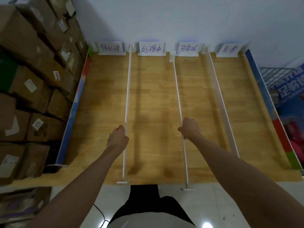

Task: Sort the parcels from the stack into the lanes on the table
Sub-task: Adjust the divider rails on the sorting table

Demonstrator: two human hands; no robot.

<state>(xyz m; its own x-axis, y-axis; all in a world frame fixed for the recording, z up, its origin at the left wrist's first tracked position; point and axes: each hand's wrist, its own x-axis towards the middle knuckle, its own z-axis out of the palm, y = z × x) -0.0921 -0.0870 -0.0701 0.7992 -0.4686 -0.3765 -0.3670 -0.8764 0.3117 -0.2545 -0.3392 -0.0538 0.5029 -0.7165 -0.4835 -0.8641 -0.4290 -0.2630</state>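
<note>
- The parcels are brown cardboard boxes with white labels, stacked at the left beside the table.
- Three white dividers split the wooden table into four lanes, each with a handwritten card at the far end.
- The left hand grips the left divider with curled fingers.
- The right hand grips the middle divider likewise.

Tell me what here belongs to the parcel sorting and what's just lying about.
Job:
stacked parcels
table
white dividers, gripped by left hand and right hand
lane signs

Lying about:
wire rack
black cable
pink item
</note>
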